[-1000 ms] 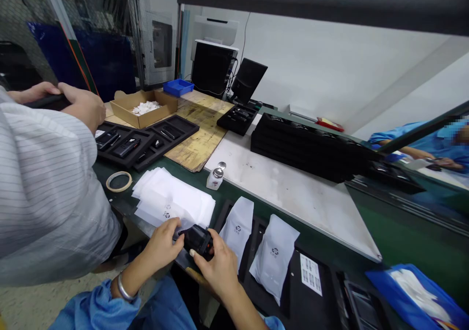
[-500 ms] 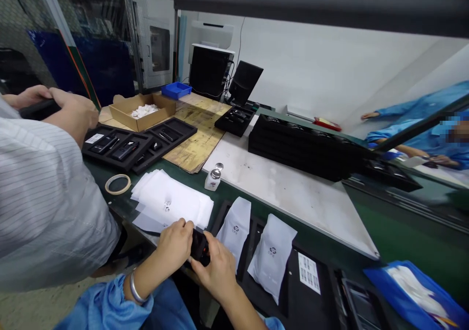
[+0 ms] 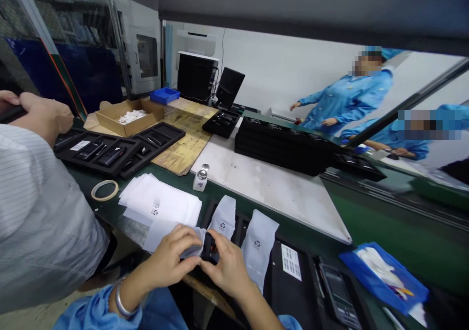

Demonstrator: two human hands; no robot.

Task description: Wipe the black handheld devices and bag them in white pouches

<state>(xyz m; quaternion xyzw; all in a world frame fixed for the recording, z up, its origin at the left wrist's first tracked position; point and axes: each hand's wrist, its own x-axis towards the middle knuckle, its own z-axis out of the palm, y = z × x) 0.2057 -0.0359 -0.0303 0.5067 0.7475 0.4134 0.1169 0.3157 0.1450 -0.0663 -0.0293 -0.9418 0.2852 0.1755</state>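
Observation:
My left hand point(image 3: 170, 256) is closed on a thin white printed bag point(image 3: 156, 235), near the bag's mouth. Between the fingers of my right hand point(image 3: 229, 266) is a small black device point(image 3: 209, 248) with a bit of orange on it. The device's near end meets the bag's opening; how far in it reaches is hidden by my fingers. Just beyond my left hand lies a stack of flat white bags point(image 3: 170, 200). Past my right hand, two filled white bags, a farther one point(image 3: 223, 217) and a nearer one point(image 3: 257, 247), rest in a black tray point(image 3: 284, 296).
A pump bottle point(image 3: 200, 180) and a tape roll point(image 3: 116, 189) stand beyond the bags. Black foam trays point(image 3: 120, 169) and a cardboard box point(image 3: 141, 124) are at left. A blue bin point(image 3: 384, 281) sits at right. A co-worker's arm point(image 3: 40, 117) is close on the left.
My left hand now has a white bag from the stack's near side and has brought it to the device. The right hand still holds the device. The view has swung right.

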